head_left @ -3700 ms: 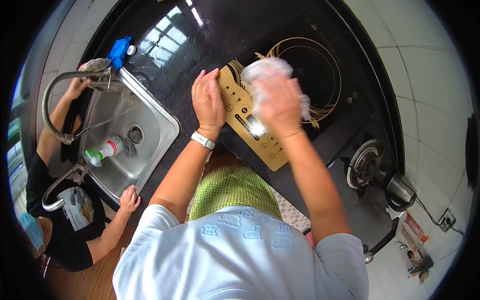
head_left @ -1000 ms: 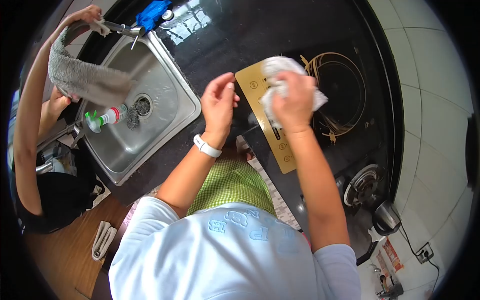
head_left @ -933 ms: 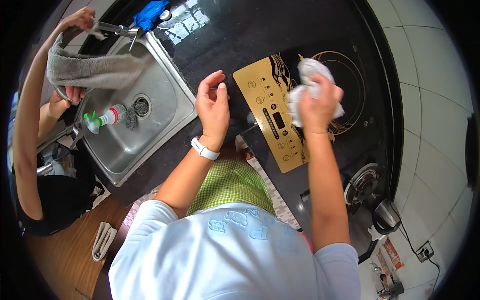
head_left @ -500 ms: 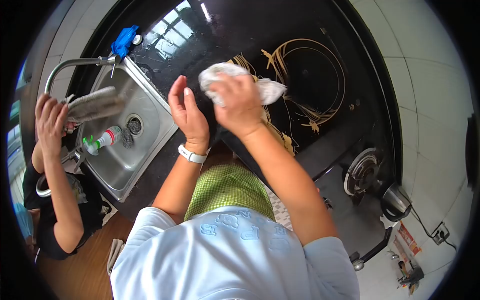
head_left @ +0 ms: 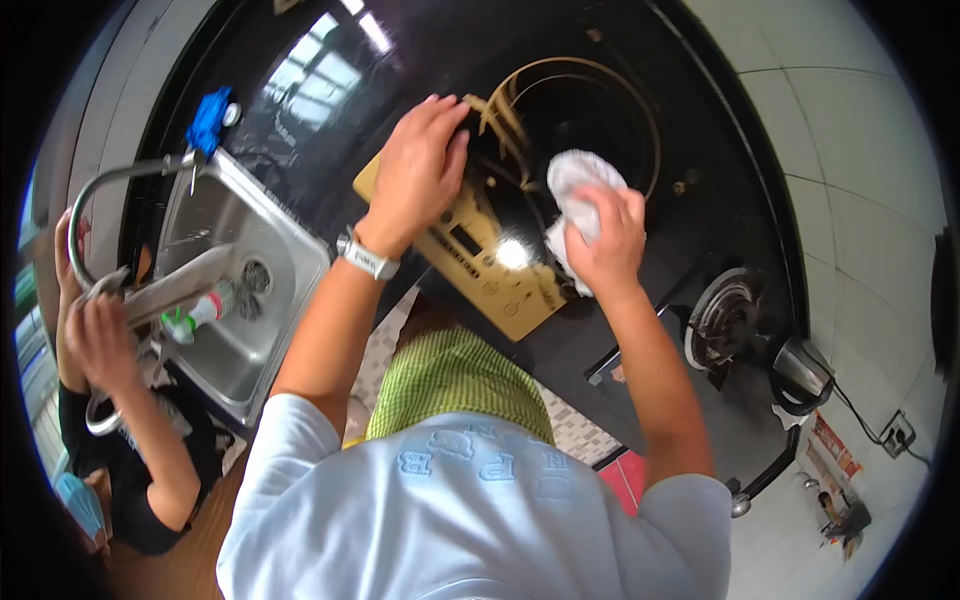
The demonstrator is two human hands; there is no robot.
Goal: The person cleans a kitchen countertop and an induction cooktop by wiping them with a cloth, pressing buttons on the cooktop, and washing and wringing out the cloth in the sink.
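Note:
My right hand (head_left: 607, 240) is closed around a crumpled white cloth (head_left: 583, 180) and presses it on the black glass of an induction cooker (head_left: 610, 120) with gold swirls. My left hand (head_left: 418, 165) has its fingers stretched out, holds nothing, and lies at the cooker's left side; whether it grips the edge I cannot tell. Between my hands shows the cooker's gold control panel (head_left: 475, 255), with a small dark display and a bright glare spot.
Left is a steel sink (head_left: 305, 285) with a curved faucet (head_left: 90, 195), a bottle (head_left: 205, 308) and a scouring pad (head_left: 255, 278). Another person's hand (head_left: 100, 345) holds a greyish cloth there. A gas burner (head_left: 725, 318) and kettle (head_left: 800, 372) stand right; a blue bag (head_left: 208, 120) lies behind the sink.
My right hand has moved right with the white cloth. My left hand has moved forward to the cooker's left side. The gold panel now shows. The other person's hands and cloth have shifted.

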